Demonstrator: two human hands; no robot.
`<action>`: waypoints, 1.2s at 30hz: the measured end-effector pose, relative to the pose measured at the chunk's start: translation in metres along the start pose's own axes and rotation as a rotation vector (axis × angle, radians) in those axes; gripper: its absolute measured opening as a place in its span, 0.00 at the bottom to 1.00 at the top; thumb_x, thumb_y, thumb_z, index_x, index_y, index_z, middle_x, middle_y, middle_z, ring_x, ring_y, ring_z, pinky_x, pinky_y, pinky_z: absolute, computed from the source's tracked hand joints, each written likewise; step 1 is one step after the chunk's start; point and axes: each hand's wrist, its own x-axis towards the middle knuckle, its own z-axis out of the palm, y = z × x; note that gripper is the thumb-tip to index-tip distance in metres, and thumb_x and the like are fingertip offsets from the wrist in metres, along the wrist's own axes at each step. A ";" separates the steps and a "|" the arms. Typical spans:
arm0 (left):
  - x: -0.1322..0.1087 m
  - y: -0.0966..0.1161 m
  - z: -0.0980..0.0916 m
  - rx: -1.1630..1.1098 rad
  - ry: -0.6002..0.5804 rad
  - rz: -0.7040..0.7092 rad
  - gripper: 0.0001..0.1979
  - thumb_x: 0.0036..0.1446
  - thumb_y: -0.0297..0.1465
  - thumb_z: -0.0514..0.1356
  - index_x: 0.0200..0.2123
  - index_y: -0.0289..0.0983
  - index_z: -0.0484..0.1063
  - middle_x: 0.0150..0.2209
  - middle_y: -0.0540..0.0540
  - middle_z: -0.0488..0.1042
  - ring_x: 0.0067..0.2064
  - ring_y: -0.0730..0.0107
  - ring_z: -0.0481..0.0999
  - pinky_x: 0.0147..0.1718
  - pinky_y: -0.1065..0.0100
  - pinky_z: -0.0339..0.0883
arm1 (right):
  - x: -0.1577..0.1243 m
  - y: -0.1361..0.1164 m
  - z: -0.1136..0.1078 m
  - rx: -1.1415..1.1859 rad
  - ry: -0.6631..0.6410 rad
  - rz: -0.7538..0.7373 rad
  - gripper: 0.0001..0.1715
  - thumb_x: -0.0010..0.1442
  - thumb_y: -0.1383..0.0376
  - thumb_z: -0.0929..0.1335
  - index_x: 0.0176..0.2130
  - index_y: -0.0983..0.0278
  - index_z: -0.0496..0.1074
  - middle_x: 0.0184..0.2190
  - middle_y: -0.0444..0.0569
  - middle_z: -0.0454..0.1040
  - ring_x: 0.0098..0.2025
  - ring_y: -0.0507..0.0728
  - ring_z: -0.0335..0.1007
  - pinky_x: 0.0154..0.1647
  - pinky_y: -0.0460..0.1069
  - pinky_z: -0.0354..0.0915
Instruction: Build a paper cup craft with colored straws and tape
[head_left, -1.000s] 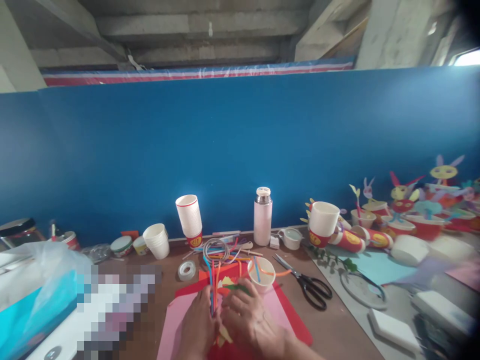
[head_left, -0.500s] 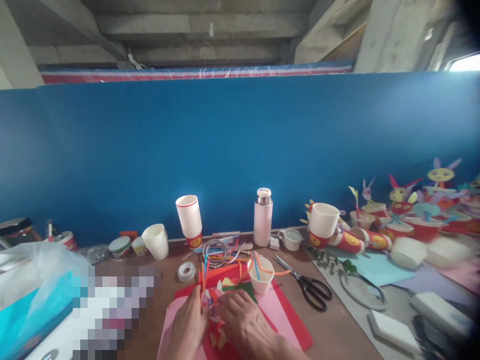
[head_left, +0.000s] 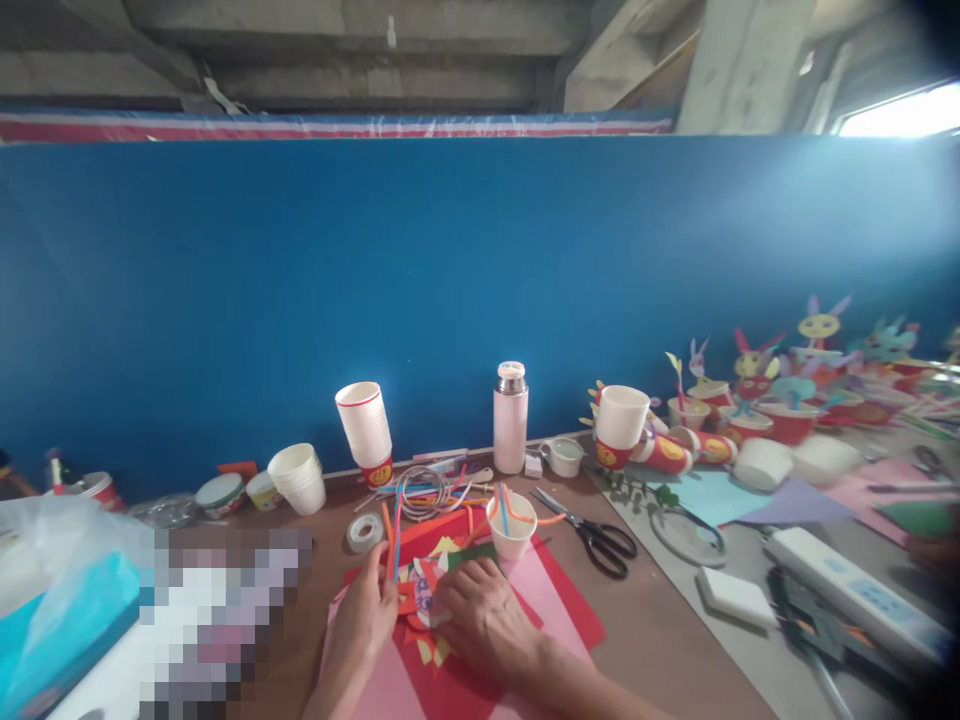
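Observation:
Between my hands is a small paper cutout (head_left: 423, 592), with a white edge and blue-pink patterned middle, over red paper with yellow pieces. My left hand (head_left: 366, 605) is closed at its left side, thin pipe-cleaner-like coloured strips (head_left: 396, 530) rising from its fingers. At the cutout's right edge, my right hand (head_left: 486, 618) has its fingers curled down and pressed on it; the fingertips are hidden. Red and pink paper sheets (head_left: 566, 635) lie beneath. Just beyond my right hand stands a white paper cup (head_left: 513, 545) with orange and blue strips in it.
Black-handled scissors (head_left: 609, 545) lie right of the cup; a tape roll (head_left: 364, 533) sits left. Farther back stand stacked cups (head_left: 364, 425) and a pink thermos (head_left: 511, 425). At right are cup crafts (head_left: 795, 420) and a power strip (head_left: 855, 585). A blue partition (head_left: 420, 260) closes off the back.
The view has turned a little to the right. My hands have drawn slightly apart, and more of the patterned cutout shows between them. The strips have moved along with my left hand.

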 end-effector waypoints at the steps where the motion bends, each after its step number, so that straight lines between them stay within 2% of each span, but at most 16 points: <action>1: 0.000 -0.001 0.001 -0.021 0.010 0.006 0.19 0.55 0.25 0.48 0.51 0.38 0.61 0.39 0.46 0.78 0.40 0.69 0.77 0.40 0.71 0.63 | -0.001 0.001 0.002 -0.008 0.008 -0.005 0.07 0.54 0.62 0.67 0.31 0.63 0.65 0.31 0.46 0.69 0.34 0.56 0.61 0.36 0.51 0.54; 5: 0.001 -0.002 0.003 -0.105 0.061 0.040 0.16 0.54 0.27 0.50 0.47 0.41 0.65 0.37 0.47 0.79 0.38 0.67 0.78 0.39 0.69 0.65 | -0.007 0.005 0.005 -0.039 0.065 -0.084 0.05 0.54 0.64 0.66 0.30 0.63 0.65 0.27 0.45 0.68 0.30 0.54 0.60 0.33 0.50 0.53; 10: 0.004 -0.001 -0.001 -0.220 0.172 0.126 0.16 0.56 0.33 0.47 0.43 0.36 0.69 0.47 0.40 0.74 0.49 0.63 0.72 0.48 0.66 0.63 | -0.008 0.008 0.002 -0.063 0.157 -0.092 0.05 0.55 0.68 0.65 0.27 0.64 0.64 0.23 0.44 0.66 0.26 0.53 0.60 0.27 0.48 0.52; 13: 0.003 0.000 -0.011 -0.284 0.220 0.106 0.19 0.56 0.34 0.45 0.46 0.34 0.68 0.48 0.38 0.73 0.50 0.60 0.71 0.49 0.63 0.63 | -0.006 0.009 0.002 -0.010 0.239 -0.011 0.09 0.57 0.71 0.61 0.25 0.64 0.62 0.20 0.44 0.65 0.23 0.52 0.60 0.24 0.47 0.51; 18: -0.002 0.004 -0.018 -0.389 0.191 0.016 0.22 0.54 0.29 0.43 0.49 0.31 0.67 0.41 0.39 0.78 0.35 0.63 0.79 0.34 0.68 0.72 | -0.005 0.010 -0.005 0.120 0.289 0.120 0.12 0.60 0.70 0.57 0.27 0.64 0.62 0.20 0.44 0.67 0.21 0.51 0.62 0.22 0.46 0.52; 20: -0.003 0.004 -0.018 -0.415 0.196 0.006 0.22 0.51 0.27 0.45 0.47 0.32 0.68 0.39 0.41 0.79 0.37 0.64 0.79 0.35 0.69 0.72 | -0.005 0.009 -0.012 0.245 0.289 0.189 0.11 0.61 0.69 0.57 0.29 0.64 0.63 0.21 0.44 0.68 0.21 0.51 0.63 0.21 0.45 0.54; 24: -0.004 0.008 -0.021 -0.447 0.242 0.009 0.20 0.48 0.28 0.47 0.42 0.34 0.71 0.42 0.41 0.78 0.45 0.61 0.75 0.45 0.64 0.68 | -0.002 0.007 -0.026 0.591 0.308 0.349 0.12 0.63 0.65 0.56 0.32 0.64 0.64 0.24 0.45 0.70 0.24 0.51 0.67 0.24 0.44 0.60; 27: -0.014 0.017 -0.025 -0.461 0.267 0.002 0.16 0.49 0.32 0.48 0.37 0.36 0.72 0.41 0.41 0.78 0.46 0.58 0.75 0.44 0.63 0.68 | 0.000 0.003 -0.031 0.756 0.329 0.442 0.14 0.63 0.62 0.57 0.32 0.65 0.65 0.24 0.46 0.71 0.24 0.50 0.67 0.24 0.43 0.63; 29: -0.027 0.024 -0.027 -0.497 0.228 -0.041 0.14 0.50 0.36 0.51 0.34 0.38 0.73 0.35 0.44 0.79 0.41 0.57 0.77 0.39 0.65 0.70 | 0.001 0.001 -0.032 0.779 0.337 0.464 0.14 0.63 0.61 0.57 0.31 0.65 0.65 0.23 0.45 0.70 0.24 0.50 0.66 0.24 0.43 0.63; 33: -0.053 0.032 -0.027 -0.706 0.154 -0.068 0.14 0.45 0.41 0.56 0.29 0.38 0.74 0.28 0.48 0.79 0.32 0.60 0.78 0.29 0.70 0.71 | 0.005 -0.002 -0.038 0.708 0.396 0.439 0.14 0.62 0.61 0.59 0.31 0.65 0.66 0.23 0.45 0.69 0.24 0.51 0.64 0.25 0.44 0.62; 36: -0.061 0.035 -0.025 -0.808 0.085 -0.099 0.17 0.46 0.45 0.57 0.29 0.37 0.75 0.27 0.48 0.79 0.31 0.61 0.78 0.30 0.69 0.71 | 0.011 -0.003 -0.045 0.666 0.431 0.430 0.14 0.62 0.61 0.59 0.29 0.64 0.66 0.21 0.44 0.68 0.23 0.51 0.63 0.24 0.44 0.61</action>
